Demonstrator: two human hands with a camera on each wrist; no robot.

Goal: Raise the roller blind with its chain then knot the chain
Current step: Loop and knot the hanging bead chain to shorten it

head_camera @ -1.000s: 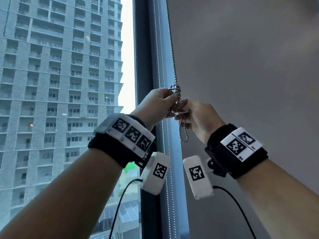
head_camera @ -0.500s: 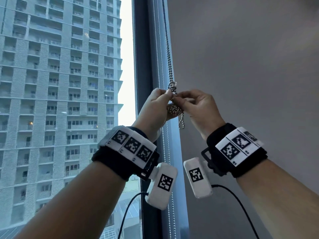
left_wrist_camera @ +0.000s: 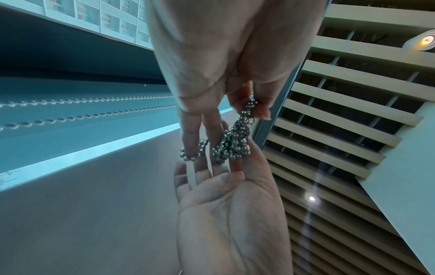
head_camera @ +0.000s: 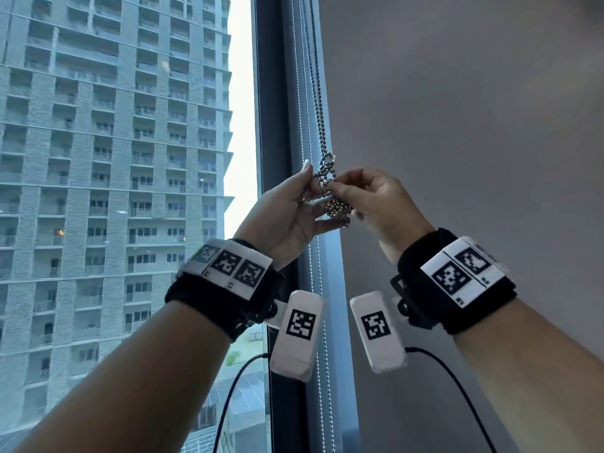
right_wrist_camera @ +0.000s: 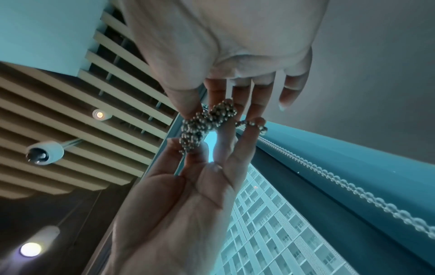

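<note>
The metal ball chain [head_camera: 316, 103] hangs down beside the window frame and ends in a tangled knot [head_camera: 327, 165] with a bunch of beads [head_camera: 336, 207] under it. My left hand [head_camera: 313, 184] pinches the chain near the knot with thumb and finger [left_wrist_camera: 259, 109], and a small loop [left_wrist_camera: 193, 153] lies round another of its fingers. My right hand [head_camera: 336, 188] pinches the bunch [right_wrist_camera: 212, 115] from the other side, thumb against forefinger. The two hands almost touch. No blind fabric covers the pane on the left.
The dark window frame [head_camera: 271, 125] stands upright between the glass and a plain grey surface [head_camera: 474, 142] on the right. A second, white bead chain [head_camera: 310, 273] runs down the frame behind my hands. Slatted ceiling and lamps [right_wrist_camera: 101, 114] show overhead.
The loose loop that hung below my hands is now gathered into a bunch between them. Both hands have risen a little and my right hand has moved up to the knot.
</note>
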